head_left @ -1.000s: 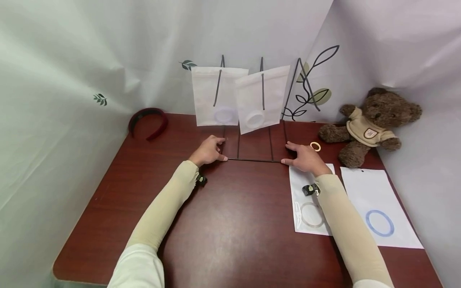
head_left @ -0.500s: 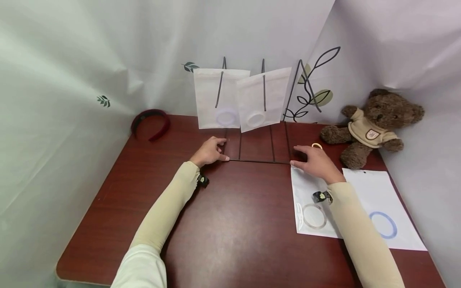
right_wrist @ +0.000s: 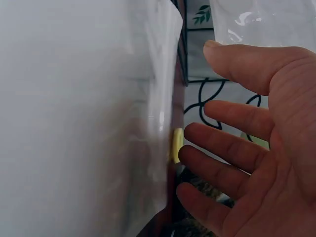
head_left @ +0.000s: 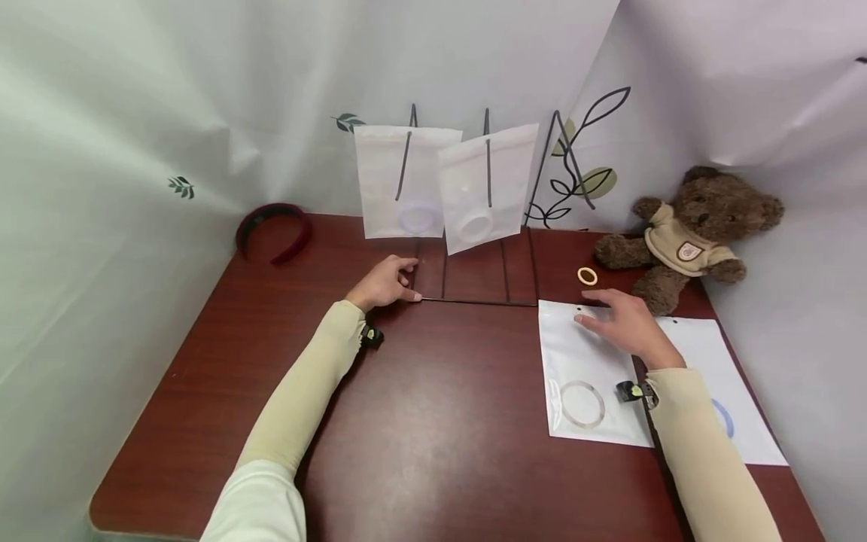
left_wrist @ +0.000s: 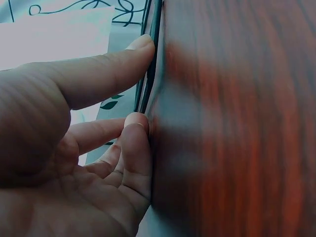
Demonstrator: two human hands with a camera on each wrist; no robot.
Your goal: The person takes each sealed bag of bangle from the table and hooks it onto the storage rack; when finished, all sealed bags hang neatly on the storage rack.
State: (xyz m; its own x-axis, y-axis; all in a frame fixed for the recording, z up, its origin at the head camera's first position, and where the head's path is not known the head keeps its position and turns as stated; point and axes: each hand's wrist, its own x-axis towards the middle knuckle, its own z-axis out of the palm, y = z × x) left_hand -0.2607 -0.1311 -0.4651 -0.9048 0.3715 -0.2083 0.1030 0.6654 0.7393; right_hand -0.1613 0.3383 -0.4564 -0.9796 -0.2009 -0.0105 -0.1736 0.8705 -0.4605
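"While the left hand (head_left: 384, 284) touched the front corner of the black wire rack (head_left: 474, 302), how were its fingers?"

"Thumb and index finger were spread apart, the thumb tip against the rack's front edge. The rack stood on the desk (head_left: 420, 421), near the back."

"And the containers on it?"

"Two white pouches, hanging from its hooks. The left pouch (head_left: 386, 181) showed a pale purple ring (head_left: 403, 218) low inside; the right pouch (head_left: 467, 181) hung tilted, partly overlapping its neighbour, with a white ring (head_left: 463, 228) near its bottom."

"What about the right hand (head_left: 630, 325)?"

"Its fingers were apart too, over the upper end of a flat pouch (head_left: 562, 354) on the desk. A thin, pale ring (head_left: 564, 404) sat in that pouch's lower half."

"Was another pouch out?"

"Yes, an outer pouch (head_left: 704, 350) lay just beside it, its blue ring (head_left: 725, 418) partly hidden by the sleeve (head_left: 711, 452). One yellow ring (head_left: 579, 277) lay loose near the teddy bear (head_left: 684, 241)."
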